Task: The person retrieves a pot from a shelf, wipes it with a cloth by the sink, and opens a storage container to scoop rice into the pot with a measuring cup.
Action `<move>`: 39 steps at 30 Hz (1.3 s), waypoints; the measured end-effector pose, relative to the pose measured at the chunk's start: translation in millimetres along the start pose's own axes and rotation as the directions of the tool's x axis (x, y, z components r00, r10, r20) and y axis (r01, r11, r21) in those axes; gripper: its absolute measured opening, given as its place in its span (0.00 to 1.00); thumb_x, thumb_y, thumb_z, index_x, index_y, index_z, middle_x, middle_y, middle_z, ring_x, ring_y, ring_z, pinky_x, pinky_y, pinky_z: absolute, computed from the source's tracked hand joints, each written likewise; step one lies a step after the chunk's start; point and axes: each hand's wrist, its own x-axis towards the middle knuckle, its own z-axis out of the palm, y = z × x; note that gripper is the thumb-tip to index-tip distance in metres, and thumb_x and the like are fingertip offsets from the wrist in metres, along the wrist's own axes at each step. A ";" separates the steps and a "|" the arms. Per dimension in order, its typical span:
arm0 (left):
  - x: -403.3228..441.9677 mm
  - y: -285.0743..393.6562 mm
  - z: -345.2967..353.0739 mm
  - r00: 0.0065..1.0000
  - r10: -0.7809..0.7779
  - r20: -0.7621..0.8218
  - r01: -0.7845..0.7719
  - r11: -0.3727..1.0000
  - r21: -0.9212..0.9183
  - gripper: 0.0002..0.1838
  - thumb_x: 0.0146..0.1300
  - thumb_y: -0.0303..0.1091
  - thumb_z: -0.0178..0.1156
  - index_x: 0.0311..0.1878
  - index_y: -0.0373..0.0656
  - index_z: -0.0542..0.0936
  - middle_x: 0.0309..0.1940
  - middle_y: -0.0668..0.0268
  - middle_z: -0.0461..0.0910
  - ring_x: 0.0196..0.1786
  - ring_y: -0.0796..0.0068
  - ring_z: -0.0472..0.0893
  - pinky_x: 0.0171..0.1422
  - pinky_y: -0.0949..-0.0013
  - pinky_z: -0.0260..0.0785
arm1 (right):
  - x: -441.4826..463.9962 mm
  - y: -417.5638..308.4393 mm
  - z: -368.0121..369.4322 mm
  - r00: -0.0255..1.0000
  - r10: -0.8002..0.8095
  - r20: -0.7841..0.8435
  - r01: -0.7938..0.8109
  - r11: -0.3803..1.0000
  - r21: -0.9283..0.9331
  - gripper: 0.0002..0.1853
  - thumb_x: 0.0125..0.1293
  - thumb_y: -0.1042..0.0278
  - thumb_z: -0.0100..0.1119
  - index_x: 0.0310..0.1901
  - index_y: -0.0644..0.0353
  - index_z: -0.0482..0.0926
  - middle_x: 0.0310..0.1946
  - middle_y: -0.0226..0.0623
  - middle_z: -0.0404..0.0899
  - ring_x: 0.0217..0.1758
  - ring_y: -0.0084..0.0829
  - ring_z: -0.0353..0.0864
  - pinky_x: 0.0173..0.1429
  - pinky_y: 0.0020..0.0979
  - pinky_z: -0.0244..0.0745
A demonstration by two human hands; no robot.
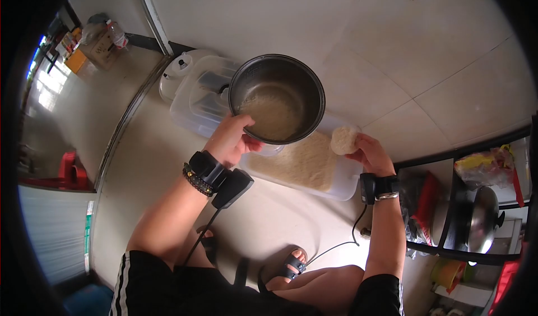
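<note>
Left hand [239, 138]: clamped on pot [305, 94] at the rim's 7 o'clock, thumb inside | Right hand [371, 153]: fingers curled round small cup [336, 148], apparently grain-filled, wall hard to make out | Pot lies 10 o'clock of cup, left hand nearer | Open bin [348, 184] of grain [309, 162] beneath, long axis 10–4 o'clock

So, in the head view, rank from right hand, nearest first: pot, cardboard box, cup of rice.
1. Cup of rice: in the right hand.
2. Pot: left of it, in the left hand.
3. Cardboard box: far upper left.
</note>
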 end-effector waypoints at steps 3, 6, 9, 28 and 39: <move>0.7 -0.1 -1.6 0.999 -0.031 0.035 0.031 0.999 0.016 0.18 0.57 0.29 0.48 0.53 0.42 0.65 0.39 0.57 0.74 0.27 0.63 0.76 0.28 0.64 0.72 | -11.0 -23.8 -1.1 0.997 -0.074 -0.021 0.074 0.997 0.022 0.17 0.65 0.70 0.44 0.53 0.67 0.70 0.45 0.38 0.75 0.46 0.30 0.78 0.48 0.30 0.78; 1.3 -6.2 2.9 0.997 -0.062 0.047 0.061 0.998 0.017 0.18 0.57 0.29 0.48 0.53 0.42 0.65 0.38 0.56 0.75 0.26 0.63 0.77 0.28 0.63 0.72 | -24.8 -48.5 -0.1 0.991 -0.134 -0.024 0.135 0.990 0.031 0.18 0.66 0.70 0.43 0.56 0.67 0.66 0.46 0.38 0.75 0.46 0.29 0.78 0.48 0.30 0.78; -7.6 -9.2 15.4 0.996 -0.075 0.046 0.073 0.996 0.044 0.14 0.59 0.31 0.49 0.47 0.35 0.70 0.34 0.56 0.77 0.26 0.65 0.77 0.27 0.67 0.71 | -40.6 -74.8 15.8 0.970 -0.236 -0.059 0.239 0.970 0.046 0.19 0.65 0.69 0.44 0.56 0.69 0.67 0.44 0.37 0.76 0.44 0.28 0.78 0.49 0.29 0.77; -17.3 -24.2 17.3 0.983 -0.139 0.123 0.137 0.990 0.023 0.18 0.56 0.28 0.49 0.51 0.40 0.64 0.37 0.56 0.74 0.27 0.62 0.77 0.29 0.64 0.72 | -43.4 -70.2 121.9 0.456 -0.793 0.404 0.534 -0.120 -0.837 0.25 0.46 0.81 0.60 0.49 0.53 0.76 0.50 0.42 0.66 0.53 0.43 0.69 0.45 0.35 0.74; -13.1 -19.0 12.8 0.983 -0.140 0.115 0.144 0.989 -0.030 0.13 0.57 0.28 0.49 0.45 0.33 0.70 0.35 0.55 0.75 0.27 0.62 0.77 0.30 0.64 0.71 | -33.6 -54.1 119.1 0.346 -0.802 0.487 0.507 -0.278 -0.816 0.25 0.43 0.84 0.60 0.47 0.52 0.78 0.51 0.42 0.65 0.54 0.44 0.68 0.51 0.35 0.73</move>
